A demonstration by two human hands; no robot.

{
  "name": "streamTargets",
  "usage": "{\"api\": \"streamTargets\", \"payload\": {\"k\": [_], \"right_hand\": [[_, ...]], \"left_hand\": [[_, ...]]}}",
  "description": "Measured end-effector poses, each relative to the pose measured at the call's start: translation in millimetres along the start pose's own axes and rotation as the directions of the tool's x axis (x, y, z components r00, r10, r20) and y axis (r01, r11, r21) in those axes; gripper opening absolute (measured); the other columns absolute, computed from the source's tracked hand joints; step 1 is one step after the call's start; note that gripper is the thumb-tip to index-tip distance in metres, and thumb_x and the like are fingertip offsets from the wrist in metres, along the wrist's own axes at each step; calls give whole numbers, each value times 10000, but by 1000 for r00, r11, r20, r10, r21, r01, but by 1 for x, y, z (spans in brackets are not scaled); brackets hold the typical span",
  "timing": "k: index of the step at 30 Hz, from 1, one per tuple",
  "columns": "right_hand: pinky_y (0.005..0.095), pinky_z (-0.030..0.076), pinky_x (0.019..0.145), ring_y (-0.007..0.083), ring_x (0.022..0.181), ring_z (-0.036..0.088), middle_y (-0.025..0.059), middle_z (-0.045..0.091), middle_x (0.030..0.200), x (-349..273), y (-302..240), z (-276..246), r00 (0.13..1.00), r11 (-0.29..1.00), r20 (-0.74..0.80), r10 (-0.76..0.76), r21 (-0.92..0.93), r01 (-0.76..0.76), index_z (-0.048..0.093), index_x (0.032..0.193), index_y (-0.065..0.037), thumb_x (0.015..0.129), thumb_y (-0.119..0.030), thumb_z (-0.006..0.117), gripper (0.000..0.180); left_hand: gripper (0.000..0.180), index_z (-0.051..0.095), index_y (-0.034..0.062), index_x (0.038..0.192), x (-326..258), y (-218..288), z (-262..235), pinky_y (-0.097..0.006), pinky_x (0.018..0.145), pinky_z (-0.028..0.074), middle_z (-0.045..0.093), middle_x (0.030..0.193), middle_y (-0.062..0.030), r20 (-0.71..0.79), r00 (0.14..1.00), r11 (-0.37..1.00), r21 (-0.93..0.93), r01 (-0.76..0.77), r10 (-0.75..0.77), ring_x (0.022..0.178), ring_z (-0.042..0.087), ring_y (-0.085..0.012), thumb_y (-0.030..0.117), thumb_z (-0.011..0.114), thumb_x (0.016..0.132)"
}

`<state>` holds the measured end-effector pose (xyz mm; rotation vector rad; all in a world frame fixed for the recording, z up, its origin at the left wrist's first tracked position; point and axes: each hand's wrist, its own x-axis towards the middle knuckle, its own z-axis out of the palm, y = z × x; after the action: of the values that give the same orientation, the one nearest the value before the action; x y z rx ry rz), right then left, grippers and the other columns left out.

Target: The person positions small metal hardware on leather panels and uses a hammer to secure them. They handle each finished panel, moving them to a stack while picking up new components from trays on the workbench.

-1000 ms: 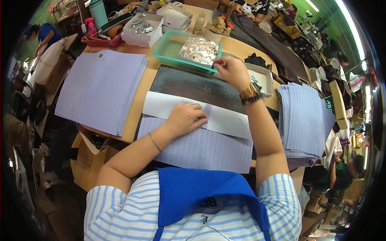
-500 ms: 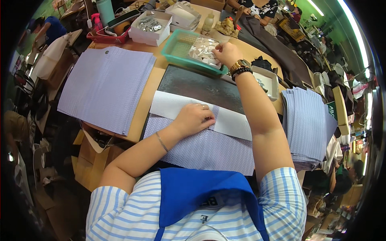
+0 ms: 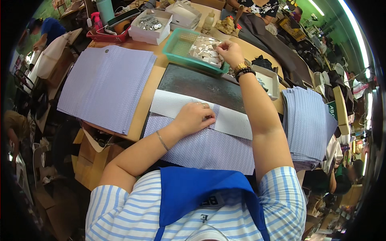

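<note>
My left hand (image 3: pixel 195 117) rests with curled fingers on a lavender sheet (image 3: pixel 205 150) with a woven texture, gripping it near its folded-over pale flap (image 3: pixel 235 123). A narrow lavender strip (image 3: pixel 215 111) crosses the flap beside my fingertips. The sheet lies partly over a dark slab (image 3: pixel 201 82). Further off, my right hand (image 3: pixel 231 54) is closed in a pinch at the right rim of a green plastic basket (image 3: pixel 177 50). Many small whitish cut pieces (image 3: pixel 204 49) fill the basket's right part. Whatever sits between my right fingertips is too small to make out.
Stacks of lavender sheets lie left (image 3: pixel 106 88) and right (image 3: pixel 305 124). Behind the basket stand a white box of metal parts (image 3: pixel 150 26), a red tray (image 3: pixel 108 38) and a small bottle (image 3: pixel 208 22). Another white box (image 3: pixel 265 82) sits beside my right forearm. A co-worker (image 3: pixel 257 8) is across the table.
My right hand has shifted slightly right, from above the whitish pieces toward the basket's rim, its fingers still pinched. My left hand stays in place on the sheet.
</note>
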<state>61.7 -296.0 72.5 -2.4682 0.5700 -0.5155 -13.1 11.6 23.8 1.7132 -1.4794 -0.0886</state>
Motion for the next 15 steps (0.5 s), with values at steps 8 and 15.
{"api": "streamTargets", "payload": {"k": [8,15], "right_hand": [[331,576,733,156,803,753,76,788,880,-15,-11,-5,996,975,-22,-90,203,93,792,1038,-63,866,-212,745,232],[382,582,801,290,855,753,114,779,903,-34,-13,-7,971,974,-97,-219,-72,213,789,1013,-128,892,-260,692,204]], "left_hand": [[146,754,130,865,-3,-3,-2,-407,732,514,705,848,-40,-22,1000,1000,-5,6,-6,774,680,-271,272,789,869],[157,762,119,863,-2,-4,0,-399,721,530,706,822,-50,-18,1000,1000,-17,-5,4,780,690,-265,273,797,861]]}}
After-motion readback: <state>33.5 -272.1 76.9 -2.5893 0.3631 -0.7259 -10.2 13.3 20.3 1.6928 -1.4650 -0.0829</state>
